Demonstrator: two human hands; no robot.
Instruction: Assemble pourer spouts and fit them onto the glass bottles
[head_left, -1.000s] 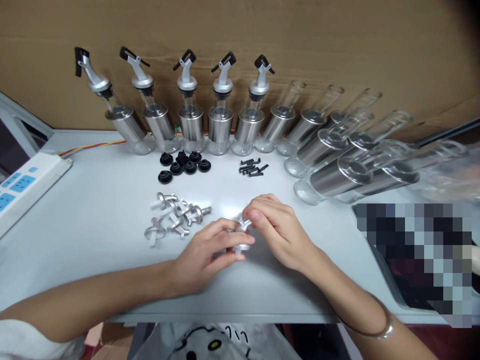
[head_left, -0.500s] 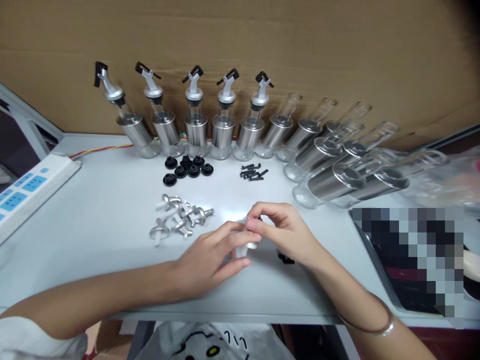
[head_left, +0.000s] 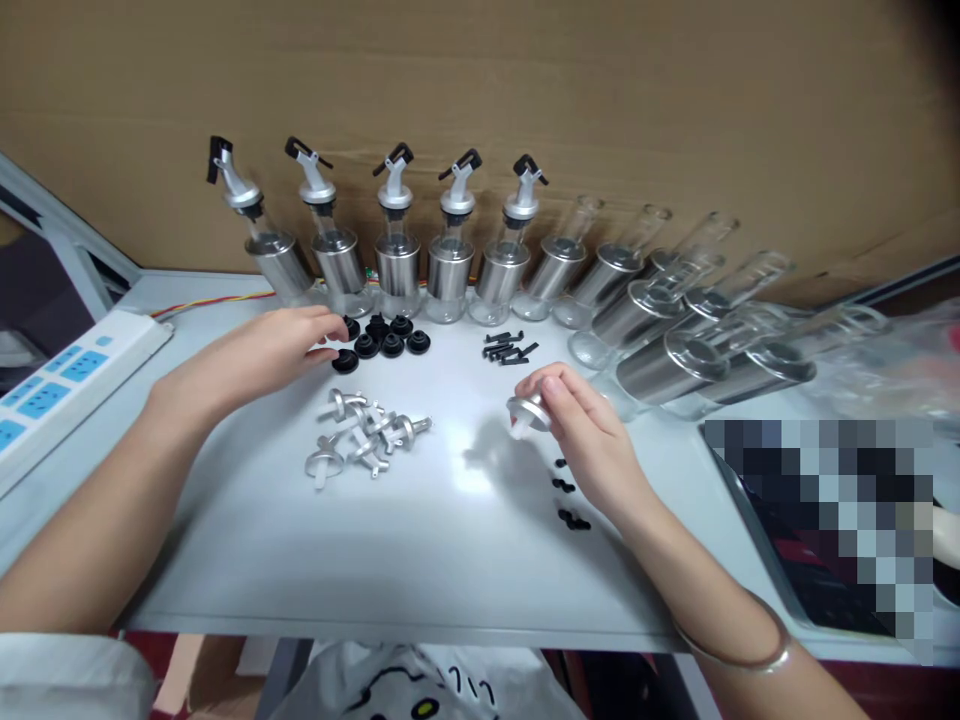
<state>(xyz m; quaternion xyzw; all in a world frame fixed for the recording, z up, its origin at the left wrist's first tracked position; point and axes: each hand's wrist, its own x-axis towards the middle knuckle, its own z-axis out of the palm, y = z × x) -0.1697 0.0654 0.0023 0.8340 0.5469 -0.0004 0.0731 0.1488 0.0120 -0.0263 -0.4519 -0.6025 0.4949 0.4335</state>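
My right hand (head_left: 589, 430) pinches a silver pourer top (head_left: 529, 411) above the table, its white tube pointing down. My left hand (head_left: 285, 345) reaches to the group of black rubber stoppers (head_left: 391, 345), thumb and fingers apart around the leftmost ones; whether it touches one I cannot tell. Nearer to me lies a loose pile of silver pourer tops (head_left: 367, 435) with white tubes. Small black lever pieces (head_left: 508, 349) lie at the middle back. A few little black parts (head_left: 574, 520) rest on the table below my right hand.
Along the back stand several glass bottles with steel sleeves and fitted pourers (head_left: 396, 265). To the right are several open-necked bottles (head_left: 671, 365). A white power strip (head_left: 75, 385) lies at left. A dark, partly blurred-out flat object (head_left: 787, 540) is at right.
My left hand has left the pourer top and moved left and back to the black stoppers. My right hand still holds the pourer top, now slightly higher and farther right.
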